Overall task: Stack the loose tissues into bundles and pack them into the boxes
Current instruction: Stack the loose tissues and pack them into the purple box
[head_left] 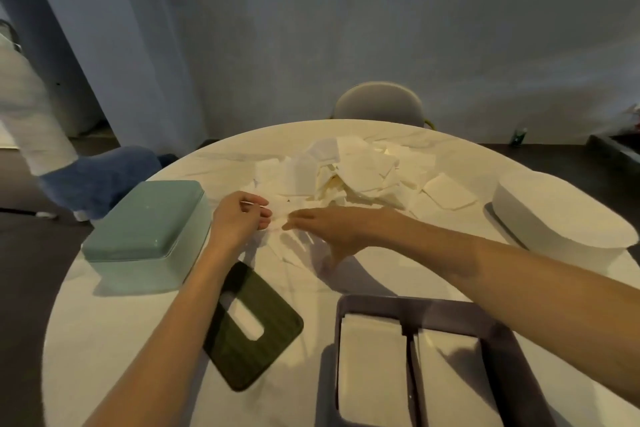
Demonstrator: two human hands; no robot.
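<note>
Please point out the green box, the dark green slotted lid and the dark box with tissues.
Pale green rectangular box (147, 218), head view, its upturned base.
Dark green slotted lid (273, 340), head view, right part.
Dark purple box (408, 303), head view, far rim.

tissues (349, 173) heaped far on the table (138, 340); boxes (145, 232) left and right, lid (252, 326) and tray (415, 305) near.

Dim, soft-focus wide-angle view, edges bowed, arms casting dark shadows.
</note>
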